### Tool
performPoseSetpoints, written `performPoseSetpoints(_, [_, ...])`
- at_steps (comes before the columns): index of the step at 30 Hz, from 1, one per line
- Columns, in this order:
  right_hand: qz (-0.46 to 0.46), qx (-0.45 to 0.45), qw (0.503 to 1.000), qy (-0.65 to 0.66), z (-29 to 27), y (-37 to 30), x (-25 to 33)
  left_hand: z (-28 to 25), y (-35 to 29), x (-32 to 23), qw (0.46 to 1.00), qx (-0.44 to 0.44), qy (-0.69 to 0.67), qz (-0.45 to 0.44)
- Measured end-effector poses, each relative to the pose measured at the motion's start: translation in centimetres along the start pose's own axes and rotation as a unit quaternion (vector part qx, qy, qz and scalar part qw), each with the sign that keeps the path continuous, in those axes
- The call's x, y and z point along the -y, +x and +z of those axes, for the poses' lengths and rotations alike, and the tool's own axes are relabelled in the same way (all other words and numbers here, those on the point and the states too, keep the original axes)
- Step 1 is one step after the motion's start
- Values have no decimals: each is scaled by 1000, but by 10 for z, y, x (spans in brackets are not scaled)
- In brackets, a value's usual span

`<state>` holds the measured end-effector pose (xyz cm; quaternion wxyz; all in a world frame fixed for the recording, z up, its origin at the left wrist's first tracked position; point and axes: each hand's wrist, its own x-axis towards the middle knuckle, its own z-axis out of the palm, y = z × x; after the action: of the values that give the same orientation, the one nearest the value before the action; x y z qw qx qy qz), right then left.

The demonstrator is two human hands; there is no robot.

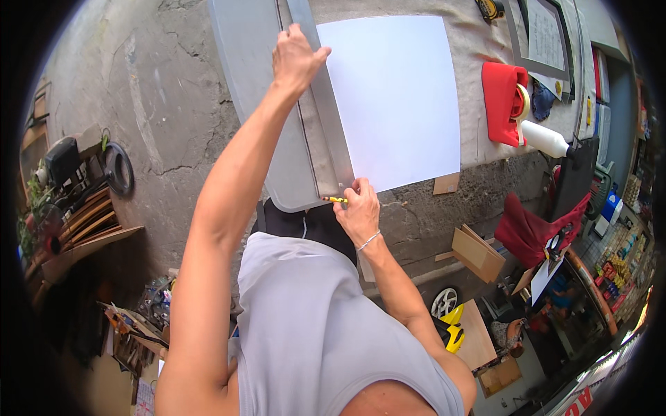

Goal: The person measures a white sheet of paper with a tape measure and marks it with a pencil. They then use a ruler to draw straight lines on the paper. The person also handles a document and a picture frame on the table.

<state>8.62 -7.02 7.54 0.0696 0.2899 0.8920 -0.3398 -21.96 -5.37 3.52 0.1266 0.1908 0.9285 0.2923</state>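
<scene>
A long grey flat strip [322, 114] lies lengthwise on the table, beside the left edge of a white sheet [395, 104]. My left hand [297, 61] grips the strip near its far end, fingers at one edge and thumb at the edge by the sheet. At the near end, my right hand [359, 213] is closed around a short yellow pencil [334, 200] with dark markings, pointing left across the strip's end. Left of the strip, past a narrow gap, is a wide grey panel [257, 90] with a rounded near corner.
A red tape dispenser [503, 104] stands right of the sheet, with a white bottle [544, 139] near it. A tape measure [490, 10] and a grey frame [544, 41] lie at the far right. Stacked boards [90, 225] are at left; cardboard pieces [477, 253] stand below the table.
</scene>
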Motion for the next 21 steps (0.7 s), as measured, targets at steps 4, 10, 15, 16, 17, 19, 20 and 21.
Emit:
performPoseSetpoints(4, [3, -34, 999, 2, 10, -4, -8, 9, 15, -2, 998, -2, 18, -57])
performPoseSetpoints(10, [-8, -83, 996, 12, 26, -6, -18, 16, 17, 1, 998, -21, 35, -49])
performPoseSetpoints(15, [-20, -101, 995, 11, 29, -7, -19, 16, 15, -1, 997, -35, 47, -41])
performPoseSetpoints(16, [-23, -105, 994, 8, 28, -6, -18, 15, 15, -2, 998, -32, 50, -36])
performPoseSetpoints(17, [-27, -108, 994, 7, 28, -6, -18, 14, 15, -3, 998, -29, 55, -33])
performPoseSetpoints(19, [-29, -110, 993, 6, 29, -5, -19, 12, 15, -6, 998, -1, 45, -45])
performPoseSetpoints(20, [-31, -112, 993, 5, 30, -5, -20, 11, 14, -8, 998, 12, 40, -52])
performPoseSetpoints(21, [-29, -111, 993, 3, 30, -6, -20, 11, 14, -10, 997, 18, 41, -58])
